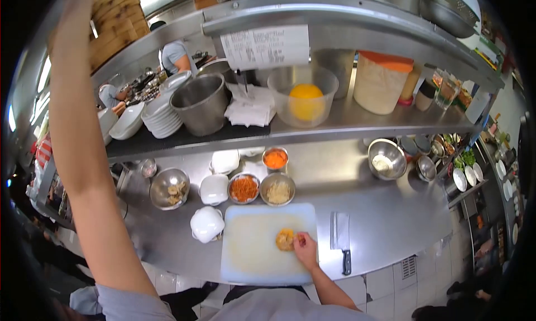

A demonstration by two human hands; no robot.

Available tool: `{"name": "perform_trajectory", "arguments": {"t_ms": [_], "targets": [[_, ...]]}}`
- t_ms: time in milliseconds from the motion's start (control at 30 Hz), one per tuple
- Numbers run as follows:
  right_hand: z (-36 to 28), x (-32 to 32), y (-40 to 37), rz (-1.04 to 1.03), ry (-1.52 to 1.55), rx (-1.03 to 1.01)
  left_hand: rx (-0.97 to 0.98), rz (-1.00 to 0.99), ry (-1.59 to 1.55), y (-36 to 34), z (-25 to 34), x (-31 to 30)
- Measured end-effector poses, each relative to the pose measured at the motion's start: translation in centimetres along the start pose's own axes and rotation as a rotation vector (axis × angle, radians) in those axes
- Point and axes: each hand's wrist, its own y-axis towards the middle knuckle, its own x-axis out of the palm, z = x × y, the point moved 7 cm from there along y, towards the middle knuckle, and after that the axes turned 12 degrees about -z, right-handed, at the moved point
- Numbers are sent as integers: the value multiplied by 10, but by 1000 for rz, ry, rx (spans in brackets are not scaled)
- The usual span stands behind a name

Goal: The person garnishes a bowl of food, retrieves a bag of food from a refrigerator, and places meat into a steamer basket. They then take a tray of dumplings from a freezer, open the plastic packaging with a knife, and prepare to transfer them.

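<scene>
The counter (385, 220) is brushed steel, dull with soft glare. At its near edge lies a cutting board (248, 257) of white plastic, matt and scuffed. The yellow-brown lump (285, 239) on it, at the fingertips of the right hand (306, 248), looks rough and crumbly. The cleaver (340, 231) beside the board has a smooth metal blade and a dark handle. Toward the back edge the bowls (156, 182) are polished metal and the lidded pots (206, 223) glossy white. The steel shelf (357, 122) above carries a clear plastic tub (279, 86), paper napkins (248, 108) and glossy white plates (162, 120).
</scene>
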Motion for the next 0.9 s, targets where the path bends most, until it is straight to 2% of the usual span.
{"name": "perform_trajectory", "arguments": {"t_ms": [133, 167, 267, 300, 333, 367, 467, 533, 600, 733, 767, 833, 900], "targets": [[21, 6, -1, -13, 84, 48, -117, -71, -112, -87, 51, -68], [6, -1, 1, -11, 67, 47, -164, -66, -132, -124, 63, -88], [18, 2, 10, -69, 254, 115, -352, 32, -192, -261, 101, -150], [26, 5, 14, -89, 286, 130, -455, 53, -196, -315, 96, -187], [28, 4, 17, -102, 281, 145, -411, -50, -161, -361, 104, -198], [29, 5, 17, -132, 314, 185, -567, 74, -59, -418, 120, -206], [26, 6, 15, -187, 346, 256, -815, 51, 21, -568, 143, -240], [26, 2, 17, -177, 319, 262, -885, -151, 269, -609, 171, -214], [23, 0, 16, -189, 291, 269, -840, -179, 80, -616, 188, -167], [14, -10, 20, -128, 300, 279, -834, -485, 357, -702, 180, -145], [14, -13, 19, -113, 304, 283, -839, -477, 357, -716, 177, -138], [18, -24, 20, -96, 296, 281, -1135, -491, 121, -754, 160, -121], [30, -27, 15, -156, 226, 395, -1200, -474, 100, -766, 159, -120]]}}
